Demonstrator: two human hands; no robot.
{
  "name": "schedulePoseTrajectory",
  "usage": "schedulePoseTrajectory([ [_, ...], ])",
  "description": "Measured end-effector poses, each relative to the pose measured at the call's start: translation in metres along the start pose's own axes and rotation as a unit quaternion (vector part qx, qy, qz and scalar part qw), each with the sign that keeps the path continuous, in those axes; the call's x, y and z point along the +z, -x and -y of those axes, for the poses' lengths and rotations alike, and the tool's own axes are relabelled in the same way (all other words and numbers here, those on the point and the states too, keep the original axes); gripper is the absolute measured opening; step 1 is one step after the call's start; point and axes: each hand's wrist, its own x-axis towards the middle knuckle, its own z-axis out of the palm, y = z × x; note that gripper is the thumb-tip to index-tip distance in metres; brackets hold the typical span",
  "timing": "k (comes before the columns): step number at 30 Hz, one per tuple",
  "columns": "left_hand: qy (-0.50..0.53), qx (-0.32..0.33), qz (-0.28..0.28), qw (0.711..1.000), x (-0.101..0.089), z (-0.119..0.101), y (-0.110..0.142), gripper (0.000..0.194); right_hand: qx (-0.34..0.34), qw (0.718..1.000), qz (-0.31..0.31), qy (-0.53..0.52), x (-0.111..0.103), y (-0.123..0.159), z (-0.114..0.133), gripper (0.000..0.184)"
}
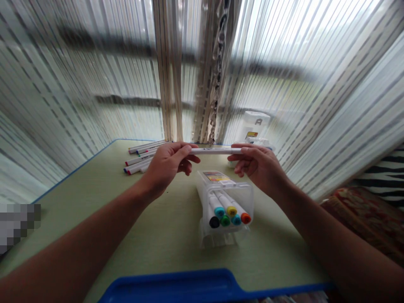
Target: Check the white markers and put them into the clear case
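A white marker pen [214,151] with dark lettering is held level above the table, stretched between both hands. My left hand [170,162] pinches one end of it between thumb and fingers. At the other end, my right hand [257,164] grips it the same way. Below lies a clear plastic case [252,195], its open end facing me. Inside are several white markers [232,210] with coloured ends: black, green, blue, yellow and orange. Beyond my left hand, several loose markers [139,160] with coloured tips rest on the table; my hand partly hides them.
The pale green table [104,202] has a blue edge and a blue tray-like recess [176,286] at the front. Behind my right hand stands another clear case [255,124]. Sheer striped curtains [126,71] hang behind. Patterned fabric [353,210] lies at the right.
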Motion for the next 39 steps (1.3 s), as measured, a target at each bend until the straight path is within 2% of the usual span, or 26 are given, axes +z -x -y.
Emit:
schedulePoseTrajectory([
  [10, -0.103, 0.049, 0.018, 0.993, 0.000, -0.001, 0.002, 0.031, -0.033, 0.999, 0.024, 0.036, -0.002, 0.000, -0.007, 0.024],
  [22, -0.160, 0.078, 0.019, 0.984, 0.000, -0.002, 0.005, 0.027, -0.061, 0.994, 0.040, 0.076, -0.003, 0.002, -0.012, 0.021],
  [39, -0.099, 0.065, -0.002, 0.993, 0.000, -0.001, 0.002, 0.028, -0.016, 0.999, 0.025, 0.039, -0.001, 0.002, -0.006, 0.023],
])
